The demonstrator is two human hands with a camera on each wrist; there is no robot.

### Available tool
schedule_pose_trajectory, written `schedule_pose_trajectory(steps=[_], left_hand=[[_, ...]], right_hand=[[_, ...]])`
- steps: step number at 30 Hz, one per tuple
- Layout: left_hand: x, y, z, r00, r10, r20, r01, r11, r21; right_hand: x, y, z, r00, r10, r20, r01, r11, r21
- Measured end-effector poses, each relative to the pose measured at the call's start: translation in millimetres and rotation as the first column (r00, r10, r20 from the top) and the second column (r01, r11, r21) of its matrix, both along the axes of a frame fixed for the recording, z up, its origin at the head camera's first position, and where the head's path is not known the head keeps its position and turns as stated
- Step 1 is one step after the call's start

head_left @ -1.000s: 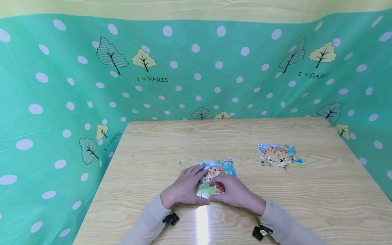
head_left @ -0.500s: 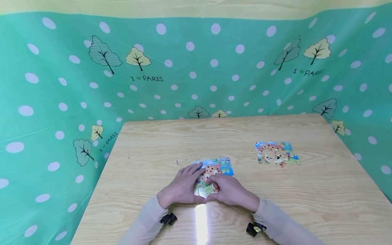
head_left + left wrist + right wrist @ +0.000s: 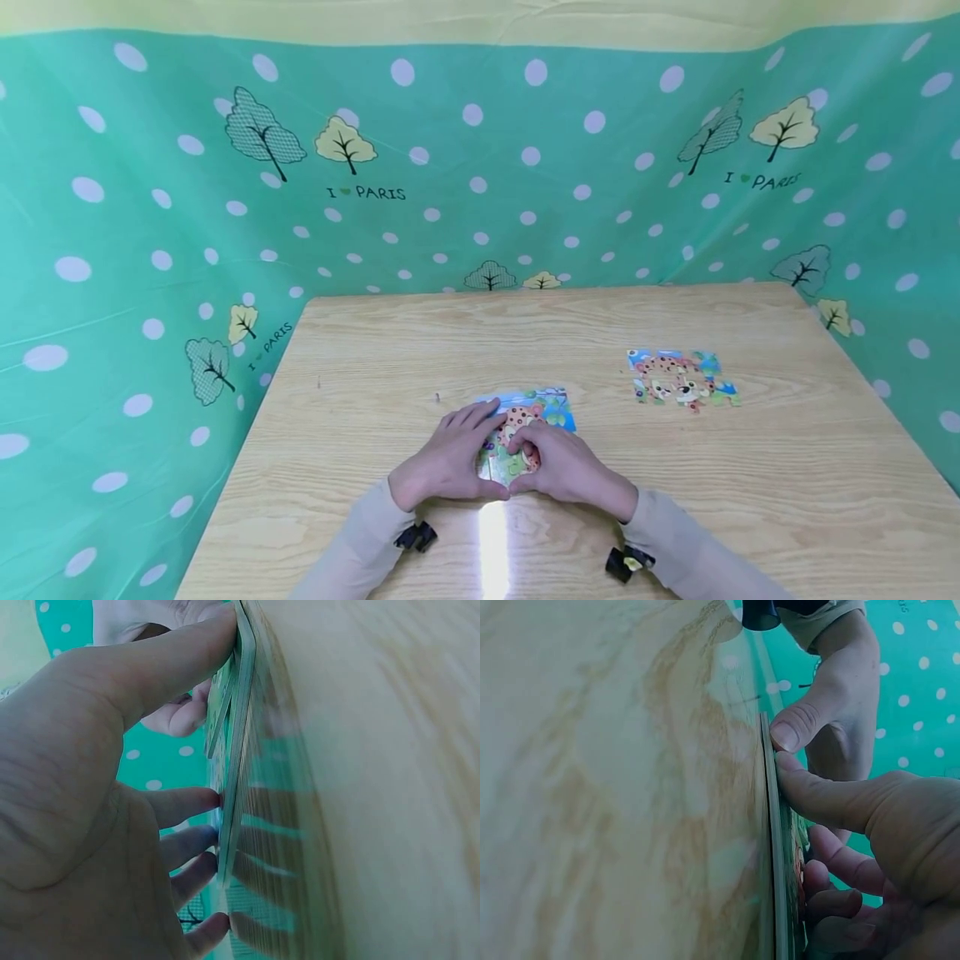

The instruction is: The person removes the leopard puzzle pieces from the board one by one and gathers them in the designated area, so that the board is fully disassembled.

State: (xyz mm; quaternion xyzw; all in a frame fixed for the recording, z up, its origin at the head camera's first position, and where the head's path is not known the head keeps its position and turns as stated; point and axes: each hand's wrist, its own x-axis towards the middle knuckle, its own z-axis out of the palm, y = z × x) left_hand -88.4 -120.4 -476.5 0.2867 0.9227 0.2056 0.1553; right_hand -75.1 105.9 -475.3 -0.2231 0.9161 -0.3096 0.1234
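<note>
A jigsaw puzzle board (image 3: 555,408) with a spotted leopard picture lies flat on the wooden table, between both hands. My left hand (image 3: 453,454) is spread along its left side, fingers fairly straight, thumb laid at the near edge. In the left wrist view, those fingertips (image 3: 210,799) touch the board's edge. Over the lower right of the picture my right hand (image 3: 573,467) bends its fingers, with the thumb at the near edge beside the left thumb. A puzzle piece (image 3: 219,724) sits tilted above the board, at the right hand's curled fingertips, which partly hide it.
Several partly joined puzzle pieces (image 3: 678,379) with a leopard face lie at the back right of the table (image 3: 375,333). A tiny dark speck (image 3: 437,397) is left of the board. A green dotted curtain (image 3: 420,208) stands behind the table.
The camera view shifts slightly. The right hand has drawn a little left and its index finger covers more of the reddish patch of picture. The left hand stays in place.
</note>
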Motion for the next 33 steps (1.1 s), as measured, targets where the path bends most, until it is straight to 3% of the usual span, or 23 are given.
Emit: schedule_pose_trajectory(steps=[7,27,33], left_hand=[[0.6,0.9,1.2,1.0,0.0,0.008,0.0,1.0,0.006],[1.9,0.1,2.6,1.0,0.003,-0.003,-0.003,1.0,0.007],[1.6,-0.7,3.0,1.0,-0.005,-0.003,0.005,1.0,0.008]], right_hand=[[-0.5,-0.5,-1.9,1.0,-0.03,0.002,0.03,0.998,-0.058],[-4.1,1.9,-4.6,0.999,0.029,0.026,-0.025,0.991,-0.128],[-3.3,2.0,-4.9,0.997,0.068,-0.023,-0.07,0.995,-0.071]])
